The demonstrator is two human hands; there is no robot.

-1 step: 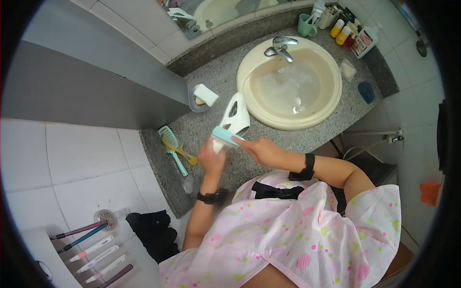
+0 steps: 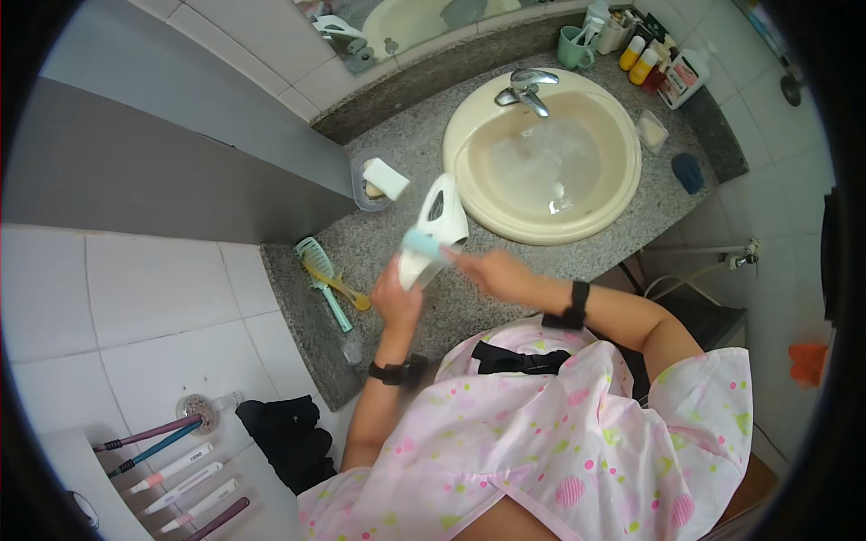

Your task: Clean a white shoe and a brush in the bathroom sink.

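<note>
In my left hand (image 2: 397, 296) is the near end of a white sandal (image 2: 439, 209) with cut-out openings, tilted over the counter with its far end by the sink rim. My fingers are wrapped round it. A light blue brush (image 2: 420, 242) lies across the sandal's surface, blurred by motion. My right hand (image 2: 494, 274) grips the brush from the right; its fingertips are smeared and the bristles are hidden.
A cream sink (image 2: 454, 185) holds cloudy water below a chrome faucet (image 2: 528, 88). White soap (image 2: 386, 178) rests on a clear dish. A green hairbrush (image 2: 338, 309) and yellow utensil (image 2: 336, 283) lie at left. A green cup (image 2: 572, 52) and bottles (image 2: 643, 65) stand behind.
The brush has shifted slightly up the sandal and toward its far side, with my right hand moving along. My left hand keeps its hold, almost unmoved.
</note>
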